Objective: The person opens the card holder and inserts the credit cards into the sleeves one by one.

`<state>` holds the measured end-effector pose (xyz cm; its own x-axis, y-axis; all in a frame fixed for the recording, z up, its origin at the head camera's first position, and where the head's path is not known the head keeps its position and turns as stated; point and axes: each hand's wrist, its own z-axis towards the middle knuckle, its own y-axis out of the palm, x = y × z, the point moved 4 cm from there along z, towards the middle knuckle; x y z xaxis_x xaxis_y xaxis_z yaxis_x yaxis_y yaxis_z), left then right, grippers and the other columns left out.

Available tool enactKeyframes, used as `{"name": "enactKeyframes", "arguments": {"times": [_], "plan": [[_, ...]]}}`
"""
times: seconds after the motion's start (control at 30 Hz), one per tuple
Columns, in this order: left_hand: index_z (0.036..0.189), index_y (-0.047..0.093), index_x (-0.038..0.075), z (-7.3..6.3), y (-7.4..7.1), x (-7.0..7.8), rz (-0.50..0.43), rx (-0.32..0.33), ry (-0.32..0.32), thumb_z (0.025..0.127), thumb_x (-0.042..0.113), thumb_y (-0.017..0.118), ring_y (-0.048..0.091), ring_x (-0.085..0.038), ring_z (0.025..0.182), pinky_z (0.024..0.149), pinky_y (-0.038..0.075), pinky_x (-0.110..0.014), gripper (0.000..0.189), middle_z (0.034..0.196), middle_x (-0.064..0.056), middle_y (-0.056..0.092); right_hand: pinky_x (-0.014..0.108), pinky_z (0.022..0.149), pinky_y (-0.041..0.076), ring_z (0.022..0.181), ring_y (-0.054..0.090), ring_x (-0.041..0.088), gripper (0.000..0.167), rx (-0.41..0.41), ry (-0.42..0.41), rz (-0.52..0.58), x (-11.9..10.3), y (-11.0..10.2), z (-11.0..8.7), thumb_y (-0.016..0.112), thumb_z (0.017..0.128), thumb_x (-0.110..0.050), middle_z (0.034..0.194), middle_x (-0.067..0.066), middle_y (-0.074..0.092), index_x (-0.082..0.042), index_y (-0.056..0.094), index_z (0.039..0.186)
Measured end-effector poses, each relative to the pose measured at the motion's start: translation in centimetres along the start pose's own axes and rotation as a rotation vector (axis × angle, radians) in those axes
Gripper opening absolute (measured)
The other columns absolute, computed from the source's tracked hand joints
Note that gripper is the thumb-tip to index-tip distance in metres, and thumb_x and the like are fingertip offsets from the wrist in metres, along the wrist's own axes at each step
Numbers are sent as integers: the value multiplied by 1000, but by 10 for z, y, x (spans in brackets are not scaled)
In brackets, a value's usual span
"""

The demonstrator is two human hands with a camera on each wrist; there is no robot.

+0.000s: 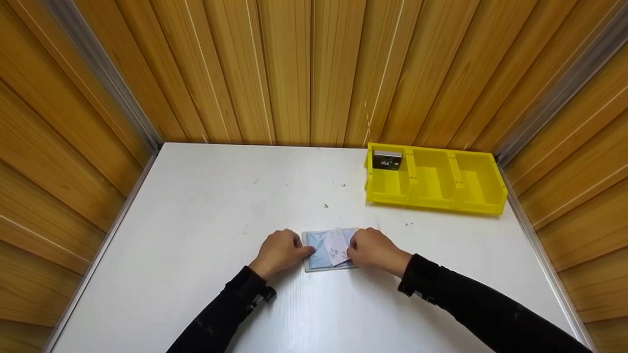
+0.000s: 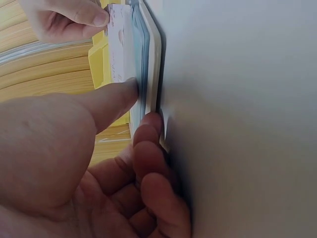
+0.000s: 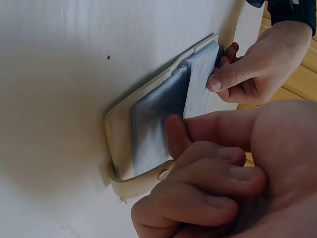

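A card holder (image 1: 318, 256) with clear bluish sleeves lies spread on the white table. Its pale cover (image 3: 121, 144) has a strap with a round snap (image 3: 164, 174) in the right wrist view. My left hand (image 1: 280, 251) pinches the holder's left edge, thumb on top of the sleeves and fingers at the cover's edge. A pale card (image 1: 336, 247) with a faint purple print slants over the sleeves. My right hand (image 1: 375, 249) pinches that card's right side between thumb and forefinger, hiding part of the holder. Whether the card is inside a sleeve, I cannot tell.
A yellow bin (image 1: 411, 186) with three compartments stands at the back right of the table (image 1: 206, 196). Its left compartment holds a small black box (image 1: 387, 161) with light lettering. Wood-patterned walls (image 1: 294, 73) enclose the back and sides.
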<state>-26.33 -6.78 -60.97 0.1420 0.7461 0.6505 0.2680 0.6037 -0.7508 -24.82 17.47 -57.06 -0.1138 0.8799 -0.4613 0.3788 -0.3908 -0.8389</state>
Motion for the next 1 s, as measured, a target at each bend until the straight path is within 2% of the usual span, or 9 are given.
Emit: {"name": "enactKeyframes", "arguments": {"times": [0.23,0.5,0.8,1.0], "plan": [[67,69,17,0,1,2,4,-6,-19,92,46,86,52,-12,63,60,40,-29,42,64,8,58,31,64,41,69,55,18,27,-30,-6,12,-4,7,2,70,97,-17,71,0,67,-12,77,72],[68,68,17,-1,0,2,-2,-13,-34,93,46,85,51,-13,64,60,39,-29,43,64,7,57,33,68,43,76,58,20,24,-31,6,11,-7,11,5,72,100,-19,78,2,70,-10,80,79],[65,66,18,-1,1,1,9,4,-26,93,46,85,49,-12,63,59,37,-28,44,63,9,54,29,62,39,68,52,16,28,-29,-59,11,-14,14,5,71,100,-17,65,-4,58,-10,77,73],[66,67,17,-1,2,1,9,14,-27,92,46,86,50,-13,64,61,38,-29,44,64,8,55,29,62,37,67,49,15,31,-40,-70,6,-19,18,6,71,101,-17,64,-5,53,-11,73,70]]}}
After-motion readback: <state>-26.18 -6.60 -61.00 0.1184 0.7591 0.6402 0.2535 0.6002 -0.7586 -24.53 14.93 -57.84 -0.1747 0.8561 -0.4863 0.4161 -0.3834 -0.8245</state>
